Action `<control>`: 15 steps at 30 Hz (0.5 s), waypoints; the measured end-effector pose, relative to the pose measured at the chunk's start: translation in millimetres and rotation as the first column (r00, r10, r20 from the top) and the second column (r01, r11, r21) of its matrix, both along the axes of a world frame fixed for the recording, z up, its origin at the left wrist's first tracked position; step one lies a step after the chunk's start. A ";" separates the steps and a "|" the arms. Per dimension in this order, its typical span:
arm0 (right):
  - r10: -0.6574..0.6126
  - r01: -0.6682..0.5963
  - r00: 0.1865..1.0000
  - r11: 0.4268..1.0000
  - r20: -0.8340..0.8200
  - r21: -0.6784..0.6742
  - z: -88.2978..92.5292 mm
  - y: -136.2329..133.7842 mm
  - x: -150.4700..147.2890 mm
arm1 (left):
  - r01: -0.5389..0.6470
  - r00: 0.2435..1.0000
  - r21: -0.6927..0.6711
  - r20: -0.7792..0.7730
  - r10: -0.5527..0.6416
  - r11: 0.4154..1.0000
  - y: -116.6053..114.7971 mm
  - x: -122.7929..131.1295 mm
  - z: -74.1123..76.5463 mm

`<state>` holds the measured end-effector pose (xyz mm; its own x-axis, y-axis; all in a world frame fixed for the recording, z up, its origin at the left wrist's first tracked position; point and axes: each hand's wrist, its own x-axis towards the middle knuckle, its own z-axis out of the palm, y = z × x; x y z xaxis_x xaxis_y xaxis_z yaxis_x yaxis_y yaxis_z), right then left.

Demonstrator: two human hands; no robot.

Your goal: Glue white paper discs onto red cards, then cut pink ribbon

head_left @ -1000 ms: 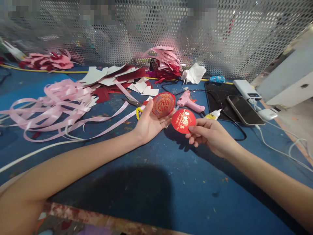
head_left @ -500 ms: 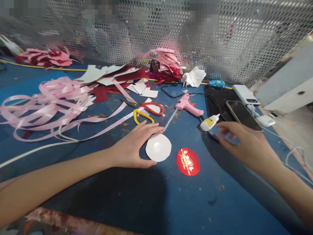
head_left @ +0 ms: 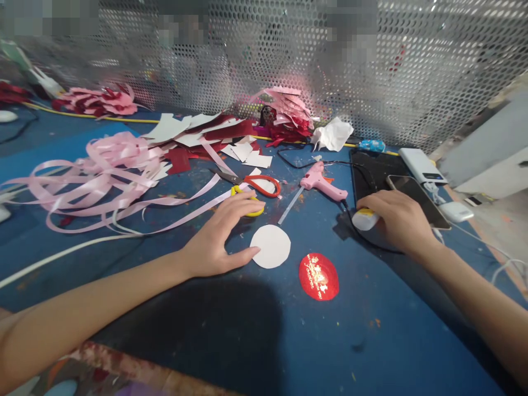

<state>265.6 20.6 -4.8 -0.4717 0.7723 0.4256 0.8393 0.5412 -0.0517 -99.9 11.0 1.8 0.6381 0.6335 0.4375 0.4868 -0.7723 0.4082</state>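
Left hand (head_left: 218,237): fingers spread wide, thumb touching white disc (head_left: 271,246) | Right hand (head_left: 399,217): curled round small bottle (head_left: 364,221), toward right edge of table (head_left: 322,346) | Red disc (head_left: 318,276): flat, nearer front edge than white disc

Perforated metal screen (head_left: 247,63) behind a flecked blue tabletop (head_left: 313,346), greyish floor (head_left: 505,220) beyond its right edge.

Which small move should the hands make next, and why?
Probably bring the small white bottle over to the white disc: the right hand holds the bottle, and the disc lies flat with the left hand at its edge.
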 end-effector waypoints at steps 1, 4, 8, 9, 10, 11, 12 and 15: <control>-0.003 -0.004 0.991 0.999 -0.133 -0.054 2.7 -3.5 -5.1 | 0.012 1.000 0.007 -0.005 -0.011 1.000 0.5 1.5 -0.1; -0.078 -0.095 0.830 0.956 -0.552 -0.278 8.9 -13.5 -29.3 | 0.110 0.994 0.041 -0.009 -0.110 0.993 -0.7 14.5 -0.2; -0.261 -0.265 0.566 0.840 -0.782 -0.473 12.0 -24.6 -68.9 | 0.210 0.975 -0.062 0.085 -0.205 0.976 -3.3 55.7 6.2; -0.298 -0.292 0.523 0.817 -0.798 -0.497 12.1 -26.8 -77.3 | 0.206 0.970 -0.109 0.154 -0.189 0.972 -2.2 68.4 9.0; -0.323 -0.323 0.489 0.796 -0.810 -0.512 12.2 -28.7 -84.5 | 0.211 0.953 -0.138 0.248 -0.172 0.968 0.3 80.9 11.9; -0.341 -0.350 0.456 0.781 -0.822 -0.517 12.1 -30.3 -90.3 | 0.227 0.931 -0.152 0.323 -0.168 0.962 4.0 92.6 14.7; -0.353 -0.370 0.424 0.773 -0.834 -0.515 11.9 -31.4 -94.8 | 0.233 0.917 -0.165 0.366 -0.160 0.958 8.9 103.1 17.1; -0.368 -0.374 0.361 0.785 -0.857 -0.494 10.8 -32.1 -101.0 | 0.370 0.882 -0.179 0.375 -0.285 0.912 27.7 124.5 20.9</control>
